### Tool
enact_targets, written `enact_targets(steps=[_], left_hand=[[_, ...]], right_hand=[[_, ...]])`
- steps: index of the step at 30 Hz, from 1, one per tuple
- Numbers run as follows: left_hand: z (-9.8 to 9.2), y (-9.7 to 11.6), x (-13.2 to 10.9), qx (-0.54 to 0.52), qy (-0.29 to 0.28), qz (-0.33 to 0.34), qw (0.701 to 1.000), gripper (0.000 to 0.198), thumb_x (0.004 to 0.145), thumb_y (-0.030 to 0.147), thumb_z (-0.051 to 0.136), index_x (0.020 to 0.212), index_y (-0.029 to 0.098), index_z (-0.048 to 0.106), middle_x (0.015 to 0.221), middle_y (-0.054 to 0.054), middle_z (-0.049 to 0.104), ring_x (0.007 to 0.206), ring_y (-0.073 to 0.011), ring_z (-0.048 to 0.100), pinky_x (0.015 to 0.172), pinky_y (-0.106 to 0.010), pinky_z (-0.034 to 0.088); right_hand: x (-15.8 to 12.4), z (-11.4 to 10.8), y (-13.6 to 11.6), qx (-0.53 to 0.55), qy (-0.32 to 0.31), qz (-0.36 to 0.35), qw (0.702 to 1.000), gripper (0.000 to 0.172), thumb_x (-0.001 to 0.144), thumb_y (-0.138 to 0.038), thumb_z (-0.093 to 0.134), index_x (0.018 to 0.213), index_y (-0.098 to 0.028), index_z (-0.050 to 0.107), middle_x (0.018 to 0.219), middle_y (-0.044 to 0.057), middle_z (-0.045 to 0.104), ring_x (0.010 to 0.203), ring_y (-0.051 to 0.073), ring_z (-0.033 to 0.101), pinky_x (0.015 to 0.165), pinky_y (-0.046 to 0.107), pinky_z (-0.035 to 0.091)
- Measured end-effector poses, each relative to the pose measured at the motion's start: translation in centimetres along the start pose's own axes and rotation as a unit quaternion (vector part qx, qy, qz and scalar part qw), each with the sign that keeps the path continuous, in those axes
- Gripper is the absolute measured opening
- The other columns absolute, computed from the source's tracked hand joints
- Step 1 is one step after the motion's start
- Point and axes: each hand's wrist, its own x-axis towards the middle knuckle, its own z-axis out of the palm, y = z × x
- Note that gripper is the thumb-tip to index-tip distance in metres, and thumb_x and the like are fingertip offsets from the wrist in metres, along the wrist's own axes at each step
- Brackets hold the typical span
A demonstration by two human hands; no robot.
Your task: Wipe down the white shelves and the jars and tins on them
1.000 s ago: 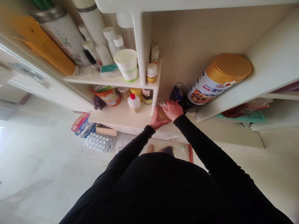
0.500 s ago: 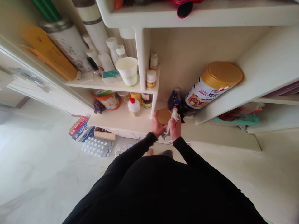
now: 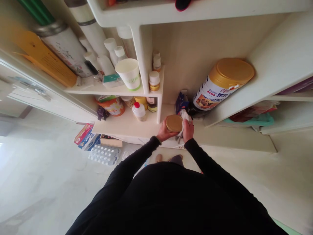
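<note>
Nearest the camera, the person's black long-sleeved top [image 3: 171, 202] fills the lower frame, with both forearms reaching forward to the shelving. The left hand [image 3: 165, 133] is closed around a round container with a flat gold-tan lid [image 3: 174, 123], gripping it from below and from the left, with the lid facing up toward the camera. The right hand [image 3: 188, 131] is clenched on a crumpled white cloth [image 3: 184, 123], which is pressed against the container's right side. The container is held in the air just off the front edge of a white lower shelf [image 3: 122, 129]; no contact with the shelf can be made out. On that shelf, to the left, stands a white bottle with a red cap [image 3: 139, 112]. Farther right, a dark blue carton [image 3: 182, 102] stands just beside a large white canister with a gold lid [image 3: 223, 83]. Farther left, a white paper cup [image 3: 128, 74] stands on an upper white shelf [image 3: 97, 88].
</note>
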Motion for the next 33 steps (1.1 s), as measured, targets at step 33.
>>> enact_targets(steps=[33], left_hand=[[0.3, 0.8, 1.8, 0.07, -0.014, -0.003, 0.997, 0.082, 0.076, 0.042, 0.096, 0.145, 0.019, 0.059, 0.152, -0.021, 0.064, 0.153, -0.0409, 0.056, 0.135, -0.063, 0.041]], right_hand=[[0.9, -1.0, -8.7, -0.425, -0.24, -0.284, 0.825, 0.059, 0.105, -0.043, 0.056, 0.16, -0.022, 0.062, 0.165, 0.017, 0.057, 0.151, 0.047, 0.043, 0.129, 0.069, 0.029]])
